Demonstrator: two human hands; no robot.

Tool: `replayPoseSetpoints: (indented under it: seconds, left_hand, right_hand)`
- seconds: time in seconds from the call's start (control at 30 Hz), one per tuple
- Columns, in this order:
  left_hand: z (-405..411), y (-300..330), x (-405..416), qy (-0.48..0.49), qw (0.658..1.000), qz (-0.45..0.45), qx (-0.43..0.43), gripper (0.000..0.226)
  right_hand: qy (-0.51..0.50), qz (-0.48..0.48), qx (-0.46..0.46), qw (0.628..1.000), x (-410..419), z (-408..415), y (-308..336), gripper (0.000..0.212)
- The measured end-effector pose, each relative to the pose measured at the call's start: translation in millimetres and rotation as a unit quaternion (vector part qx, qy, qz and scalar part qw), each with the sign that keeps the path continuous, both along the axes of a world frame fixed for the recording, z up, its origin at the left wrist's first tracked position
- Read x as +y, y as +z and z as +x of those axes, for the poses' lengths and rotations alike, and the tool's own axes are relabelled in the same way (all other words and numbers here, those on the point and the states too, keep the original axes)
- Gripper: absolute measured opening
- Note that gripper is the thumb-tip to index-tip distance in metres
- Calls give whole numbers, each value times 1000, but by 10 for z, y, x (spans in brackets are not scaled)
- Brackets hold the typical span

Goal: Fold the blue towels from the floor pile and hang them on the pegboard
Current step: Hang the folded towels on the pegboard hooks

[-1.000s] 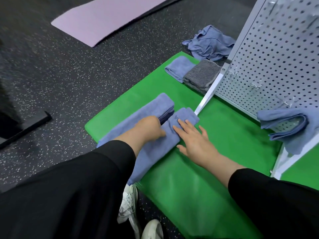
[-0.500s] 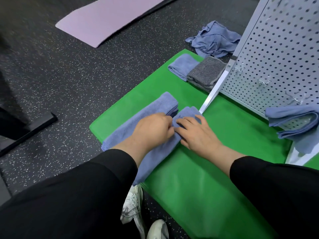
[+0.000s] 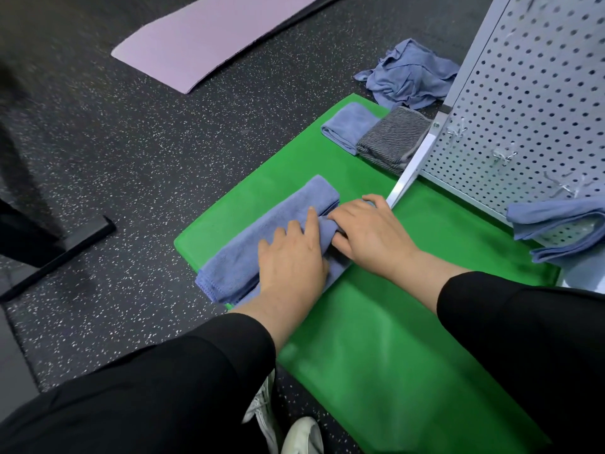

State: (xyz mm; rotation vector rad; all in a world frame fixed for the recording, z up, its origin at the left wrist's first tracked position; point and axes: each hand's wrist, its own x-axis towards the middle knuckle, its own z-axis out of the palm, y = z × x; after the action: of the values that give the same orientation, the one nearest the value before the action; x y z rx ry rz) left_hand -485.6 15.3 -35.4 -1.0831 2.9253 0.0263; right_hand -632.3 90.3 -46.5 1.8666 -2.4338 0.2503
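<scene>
Flanking the blue towel (image 3: pixel 262 237): pegboard (image 3: pixel 530 103), grey towel (image 3: pixel 391 139).

Just right of the right hand (image 3: pixel 370 237) gripping the blue towel (image 3: pixel 262 247), the pegboard's metal foot (image 3: pixel 406 181) blocks the way. Beyond the grip lie a folded blue towel (image 3: pixel 347 126) and a grey towel (image 3: pixel 389 142). Bare green mat (image 3: pixel 376 355) lies open on the near side.

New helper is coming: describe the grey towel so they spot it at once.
Find the green mat, then its far end beside the white pegboard's leg. The grey ribbed towel lies folded there, touching a folded blue towel; it is the only grey one.
</scene>
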Motion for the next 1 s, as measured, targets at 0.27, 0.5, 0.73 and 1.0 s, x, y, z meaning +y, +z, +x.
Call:
replayPoseSetpoints:
  seconds: [0.27, 0.5, 0.73, 1.0]
  left_hand:
    - [-166, 396, -87, -36, 991, 18, 124, 37]
    - [-559, 739, -16, -78, 971, 95, 205, 27]
    - [-1151, 822, 446, -187, 956, 112, 197, 37]
    - [-1531, 602, 856, -185, 948, 172, 195, 20]
  right_hand:
    - [-57, -111, -25, 992, 157, -96, 521, 22]
    - [-165, -122, -49, 978, 636, -354, 848, 29]
    - [-249, -185, -175, 934, 1175, -529, 748, 24]
    - [-362, -204, -240, 878, 1666, -674, 586, 32]
